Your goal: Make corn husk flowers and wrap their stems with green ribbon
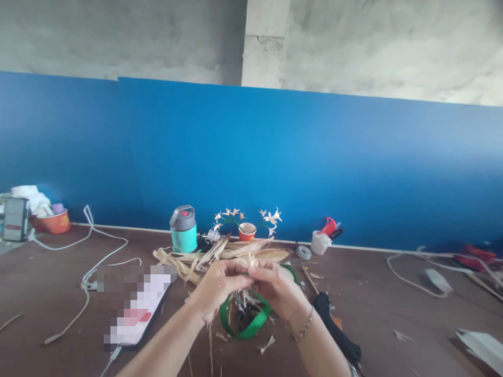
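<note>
On the brown table (393, 314), in front of a heap of dried husks (220, 254), the left hand (218, 288) and right hand (277, 288) pinch one small husk strip (249, 263) together above the green ribbon loop (245, 324), fingertips meeting to work it.

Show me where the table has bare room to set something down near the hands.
Bare wood lies between the black glue gun and the white cable on the right, and front left of the white cord. Crowded: dried husks, green ribbon under left hand and right hand.
</note>
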